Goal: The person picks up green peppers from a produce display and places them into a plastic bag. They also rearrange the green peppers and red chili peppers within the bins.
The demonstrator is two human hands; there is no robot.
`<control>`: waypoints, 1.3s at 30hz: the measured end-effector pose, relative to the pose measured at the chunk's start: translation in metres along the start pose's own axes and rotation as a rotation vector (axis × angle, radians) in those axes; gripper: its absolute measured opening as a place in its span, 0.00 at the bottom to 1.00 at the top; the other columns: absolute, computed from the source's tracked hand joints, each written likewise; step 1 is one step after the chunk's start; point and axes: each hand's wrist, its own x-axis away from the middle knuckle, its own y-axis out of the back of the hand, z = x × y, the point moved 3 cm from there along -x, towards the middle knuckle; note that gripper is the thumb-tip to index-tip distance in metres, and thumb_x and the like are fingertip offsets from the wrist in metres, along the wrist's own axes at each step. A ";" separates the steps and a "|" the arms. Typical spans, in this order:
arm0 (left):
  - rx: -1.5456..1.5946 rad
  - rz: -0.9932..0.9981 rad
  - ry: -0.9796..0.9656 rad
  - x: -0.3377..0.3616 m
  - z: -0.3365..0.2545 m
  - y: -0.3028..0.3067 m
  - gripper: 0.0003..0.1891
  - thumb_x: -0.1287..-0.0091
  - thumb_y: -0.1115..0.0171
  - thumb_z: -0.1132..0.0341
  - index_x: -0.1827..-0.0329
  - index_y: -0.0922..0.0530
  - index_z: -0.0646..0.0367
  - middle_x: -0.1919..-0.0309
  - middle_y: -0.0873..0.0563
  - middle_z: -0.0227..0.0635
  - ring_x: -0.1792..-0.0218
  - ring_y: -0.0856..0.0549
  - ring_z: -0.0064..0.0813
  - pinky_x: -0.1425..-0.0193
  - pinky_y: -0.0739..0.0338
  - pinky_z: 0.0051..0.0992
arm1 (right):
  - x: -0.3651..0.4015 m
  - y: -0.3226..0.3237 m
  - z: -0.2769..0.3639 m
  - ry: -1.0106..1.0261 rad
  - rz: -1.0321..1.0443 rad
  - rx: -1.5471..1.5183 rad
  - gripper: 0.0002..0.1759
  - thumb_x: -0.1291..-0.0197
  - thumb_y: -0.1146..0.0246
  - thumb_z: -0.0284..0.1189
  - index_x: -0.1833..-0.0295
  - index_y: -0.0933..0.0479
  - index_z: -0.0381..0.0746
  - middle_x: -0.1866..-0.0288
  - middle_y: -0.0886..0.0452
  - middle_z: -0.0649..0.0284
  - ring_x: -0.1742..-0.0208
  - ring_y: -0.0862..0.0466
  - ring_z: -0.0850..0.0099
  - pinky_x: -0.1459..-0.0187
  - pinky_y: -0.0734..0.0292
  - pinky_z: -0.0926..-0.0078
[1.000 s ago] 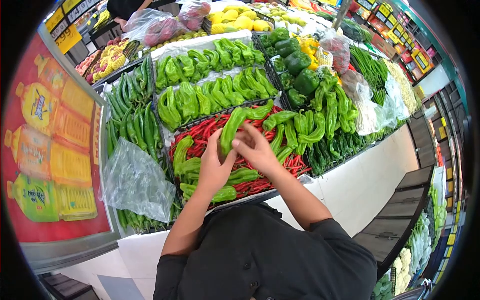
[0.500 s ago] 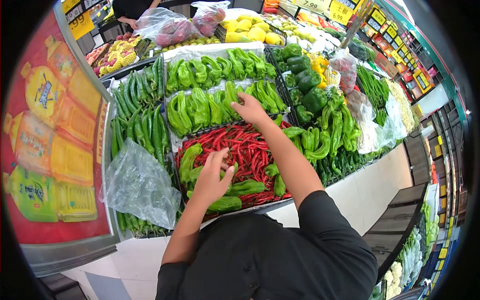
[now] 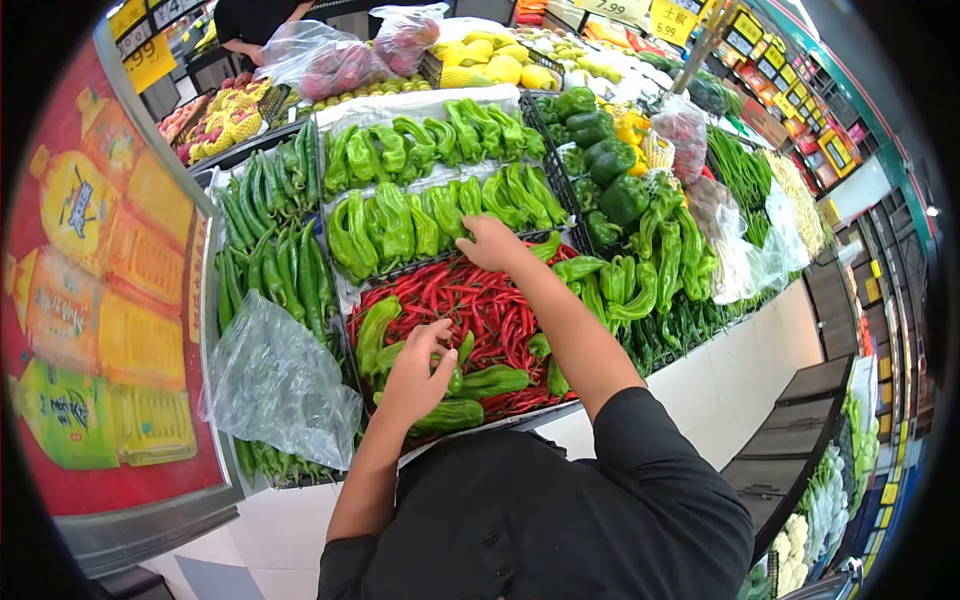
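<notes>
Left hand (image 3: pixel 413 372) fingers spread loosely over green peppers (image 3: pixel 470 382) lying on the red chilies (image 3: pixel 490 300). Right hand (image 3: pixel 490 243) curled at the pepper row (image 3: pixel 400 220) beyond, can't tell if pinching. Several strays left, I reckon.

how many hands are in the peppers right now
2. The left hand rests on the light green peppers at the front of the red chillies; the right hand is at their far edge, by the green pepper row. No others show there.
</notes>
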 end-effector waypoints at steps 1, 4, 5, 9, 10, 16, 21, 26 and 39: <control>0.003 0.004 0.002 0.000 -0.001 0.001 0.23 0.28 0.38 0.72 0.30 0.28 0.62 0.45 0.19 0.44 0.55 0.13 0.31 0.50 0.19 0.32 | 0.011 0.004 -0.001 0.029 -0.068 -0.005 0.30 0.33 0.35 0.42 0.34 0.23 0.32 0.36 0.19 0.41 0.34 0.20 0.48 0.33 0.26 0.56; 0.021 0.003 0.027 0.003 -0.001 0.003 0.23 0.28 0.39 0.72 0.30 0.27 0.61 0.44 0.18 0.41 0.52 0.14 0.30 0.50 0.20 0.30 | 0.051 0.041 -0.001 0.124 -0.242 -0.192 0.29 0.34 0.34 0.41 0.35 0.23 0.32 0.40 0.17 0.43 0.37 0.19 0.47 0.34 0.25 0.56; 0.014 -0.001 0.026 0.005 -0.002 0.004 0.23 0.28 0.39 0.72 0.30 0.27 0.61 0.45 0.17 0.41 0.52 0.14 0.30 0.50 0.20 0.30 | 0.067 0.060 -0.003 0.060 -0.249 -0.271 0.29 0.34 0.34 0.41 0.34 0.23 0.33 0.40 0.16 0.44 0.37 0.18 0.49 0.34 0.25 0.57; -0.026 0.008 -0.006 0.006 -0.004 0.004 0.22 0.28 0.38 0.72 0.31 0.26 0.61 0.46 0.17 0.41 0.53 0.14 0.30 0.51 0.20 0.30 | 0.137 0.121 -0.042 -0.198 -0.456 -0.405 0.24 0.35 0.30 0.33 0.36 0.21 0.36 0.46 0.13 0.54 0.45 0.13 0.62 0.43 0.21 0.67; -0.040 0.014 -0.016 0.006 -0.004 0.001 0.22 0.29 0.38 0.72 0.31 0.26 0.62 0.47 0.16 0.41 0.53 0.14 0.31 0.51 0.20 0.30 | 0.156 0.127 -0.061 -0.201 -0.568 -0.429 0.25 0.35 0.30 0.33 0.35 0.21 0.36 0.47 0.13 0.54 0.47 0.13 0.65 0.44 0.20 0.67; 0.033 0.101 0.009 0.009 -0.011 -0.021 0.21 0.28 0.38 0.73 0.33 0.25 0.62 0.48 0.15 0.39 0.54 0.15 0.28 0.51 0.20 0.28 | 0.248 0.145 -0.120 -0.459 -0.697 -0.307 0.27 0.35 0.31 0.33 0.32 0.24 0.36 0.46 0.14 0.52 0.46 0.14 0.61 0.44 0.20 0.65; 0.040 0.168 0.006 0.009 -0.016 -0.038 0.20 0.28 0.38 0.74 0.33 0.24 0.62 0.50 0.14 0.39 0.54 0.15 0.27 0.50 0.20 0.28 | 0.266 0.106 -0.126 -0.389 -0.572 -0.199 0.32 0.41 0.28 0.37 0.33 0.25 0.34 0.44 0.16 0.46 0.44 0.17 0.52 0.40 0.23 0.60; 0.005 0.201 -0.018 0.011 -0.021 -0.041 0.20 0.29 0.38 0.74 0.34 0.24 0.62 0.52 0.14 0.39 0.55 0.15 0.27 0.50 0.21 0.28 | 0.278 0.112 -0.113 -0.603 -0.615 0.161 0.34 0.41 0.29 0.41 0.33 0.26 0.35 0.39 0.23 0.42 0.36 0.22 0.44 0.36 0.26 0.53; -0.029 0.195 0.015 0.017 -0.023 -0.049 0.18 0.28 0.38 0.73 0.36 0.22 0.61 0.52 0.14 0.40 0.55 0.14 0.28 0.50 0.20 0.28 | 0.273 0.099 -0.131 -0.851 -0.642 -0.067 0.46 0.43 0.35 0.43 0.21 0.40 0.38 0.53 0.15 0.35 0.51 0.15 0.37 0.45 0.20 0.45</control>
